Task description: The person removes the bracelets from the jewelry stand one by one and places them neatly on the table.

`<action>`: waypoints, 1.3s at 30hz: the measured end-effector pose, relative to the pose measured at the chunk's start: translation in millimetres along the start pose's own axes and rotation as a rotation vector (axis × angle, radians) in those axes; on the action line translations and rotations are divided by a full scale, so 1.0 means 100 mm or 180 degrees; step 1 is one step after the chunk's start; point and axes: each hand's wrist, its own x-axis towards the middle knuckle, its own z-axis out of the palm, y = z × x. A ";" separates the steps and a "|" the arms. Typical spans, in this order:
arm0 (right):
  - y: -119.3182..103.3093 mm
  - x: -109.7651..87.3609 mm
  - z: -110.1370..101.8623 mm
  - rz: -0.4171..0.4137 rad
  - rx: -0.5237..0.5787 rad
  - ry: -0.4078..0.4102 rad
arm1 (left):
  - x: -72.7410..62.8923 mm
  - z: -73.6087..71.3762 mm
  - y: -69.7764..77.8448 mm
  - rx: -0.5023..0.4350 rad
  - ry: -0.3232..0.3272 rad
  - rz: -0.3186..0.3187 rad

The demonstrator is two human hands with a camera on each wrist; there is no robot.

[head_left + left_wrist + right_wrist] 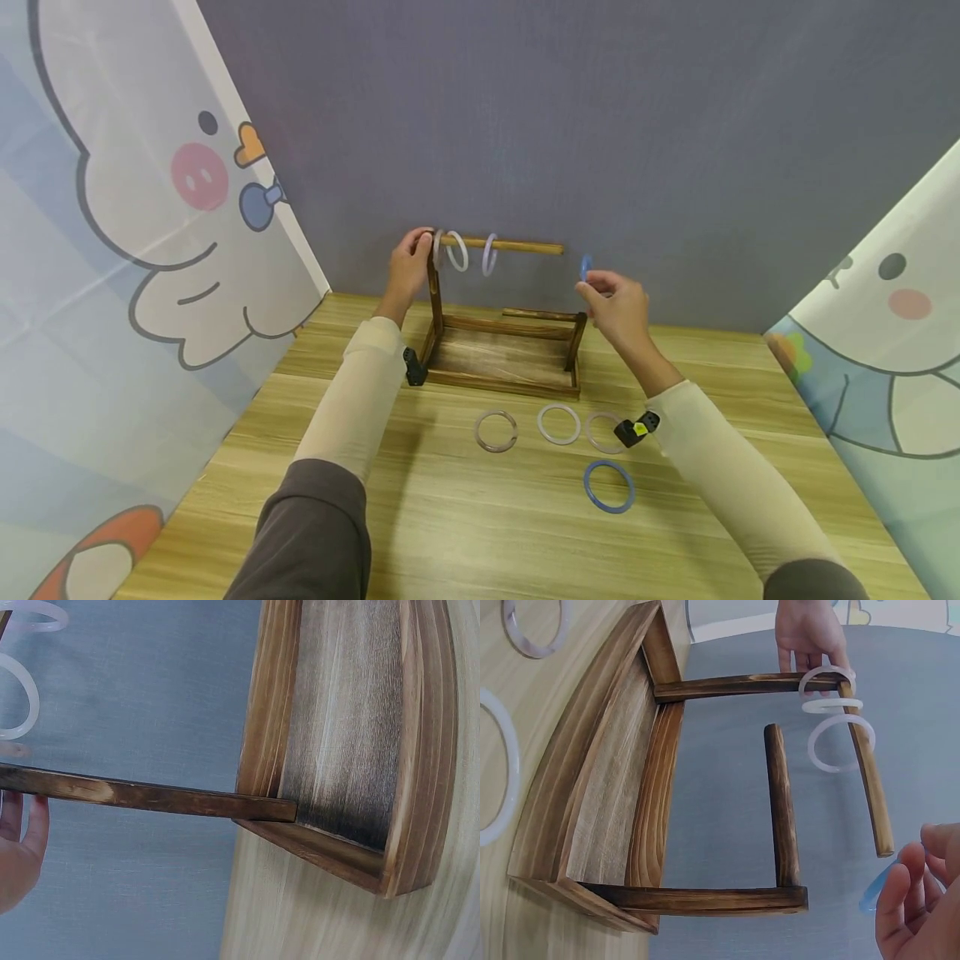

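Note:
A brown wooden bangle stand (491, 385) has a tray base and two side posts, each bearing a bar. My left hand (407, 268) grips the tall left post (157, 796) near its top. On the upper bar (868, 776) hang three bangles: a greyish one beside the post, a white one (461, 268) and a lavender one (812, 754). Between thumb and fingers, my right hand (621, 310) pinches a blue bangle (586, 267), held upright just off that bar's free right end. The fingers partly hide this bangle in the right wrist view.
A shorter bar (781, 802) extends from the low right post. In front of the stand lie a grey-brown bangle (477, 429), a white bangle (558, 442), a pale pink bangle (591, 435) and a second blue bangle (609, 509). A grey wall panel (675, 167) rises behind the table.

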 end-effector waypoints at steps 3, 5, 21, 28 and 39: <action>0.00 -0.04 -0.02 -0.0049 0.0022 -0.0062 | 0.01 0.00 0.00 -0.0001 0.0019 0.0003; 0.00 -0.07 -0.04 -0.0080 0.0035 -0.0088 | 0.00 0.01 0.00 0.0004 0.0022 0.0004; 0.14 -0.31 -0.09 -0.0138 -0.0138 -0.0271 | 0.00 0.01 0.01 0.0026 -0.0013 -0.0038; 0.18 -0.43 -0.11 -0.0199 -0.0264 -0.0391 | 0.00 0.01 0.00 0.0017 0.0033 -0.0009; 0.28 -0.56 -0.08 -0.0466 -0.0612 -0.0448 | 0.00 0.02 0.01 -0.0015 0.0031 -0.0046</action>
